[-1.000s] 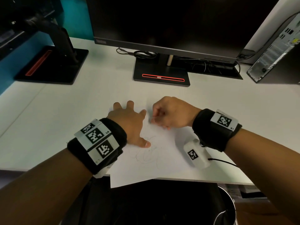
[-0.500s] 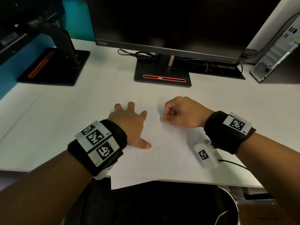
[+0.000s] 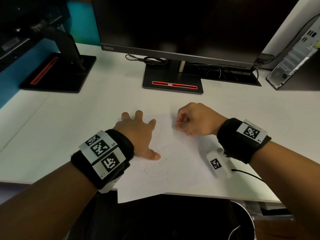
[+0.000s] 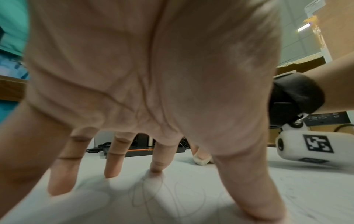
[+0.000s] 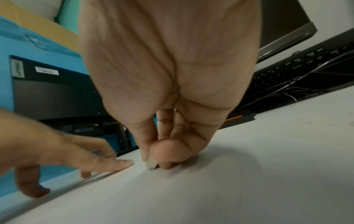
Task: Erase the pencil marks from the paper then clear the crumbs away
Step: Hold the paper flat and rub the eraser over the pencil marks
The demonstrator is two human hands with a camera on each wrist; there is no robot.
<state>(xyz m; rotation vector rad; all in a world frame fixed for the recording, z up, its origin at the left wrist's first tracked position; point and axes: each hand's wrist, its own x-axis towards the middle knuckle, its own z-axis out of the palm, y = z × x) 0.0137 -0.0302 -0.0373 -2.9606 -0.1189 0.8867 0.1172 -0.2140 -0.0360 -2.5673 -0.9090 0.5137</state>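
Note:
A white sheet of paper [image 3: 181, 161] lies at the desk's near edge, one corner hanging over it. Thin pencil scribbles [image 3: 157, 168] cross its left half and also show under my palm as pencil loops [image 4: 149, 195]. My left hand [image 3: 138, 134] lies spread flat on the sheet's left part, fingers straight, thumb by the marks. My right hand [image 3: 192, 122] is curled near the paper's top right and pinches a small whitish eraser [image 5: 151, 165], its tip down on the sheet. From the left wrist the eraser [image 4: 200, 160] is partly hidden behind my palm.
A monitor on a black stand [image 3: 173, 80] is straight ahead, with cables behind it. A second monitor base [image 3: 57, 71] sits far left and a computer tower [image 3: 294, 59] far right. The white desk [image 3: 69, 132] ends just below my wrists; a dark bin [image 3: 239, 222] is underneath.
My right hand with the eraser has slid rightward across the top of the sheet. The left hand has stayed pressed in place.

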